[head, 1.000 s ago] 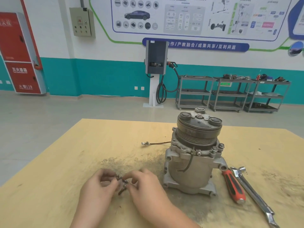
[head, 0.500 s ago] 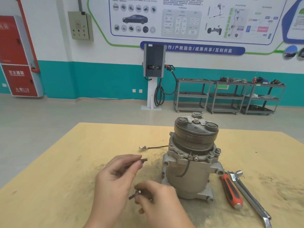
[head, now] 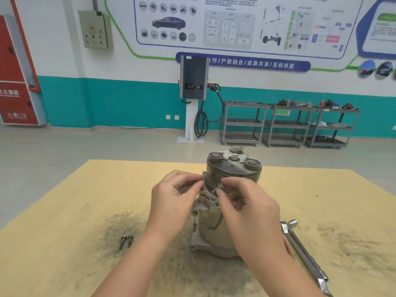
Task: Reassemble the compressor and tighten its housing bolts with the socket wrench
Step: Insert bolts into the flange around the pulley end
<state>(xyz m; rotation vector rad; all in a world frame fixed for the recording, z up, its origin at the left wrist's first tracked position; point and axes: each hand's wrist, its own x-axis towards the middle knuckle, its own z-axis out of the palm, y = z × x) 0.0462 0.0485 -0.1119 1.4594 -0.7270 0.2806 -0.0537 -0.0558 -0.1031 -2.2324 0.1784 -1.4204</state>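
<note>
While both hands work at the flange of the compressor, which stands upright with its pulley on top, the left hand and right hand curl their fingertips against it; whether either pinches a bolt cannot be told. Two bolts lie on bare desk left of the left hand, a socket wrench right of the right hand.

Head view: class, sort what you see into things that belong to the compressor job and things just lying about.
Job: compressor, two bolts, wrench, left hand, right hand.
Lying about: charger, carts, red cabinet, wall box.
</note>
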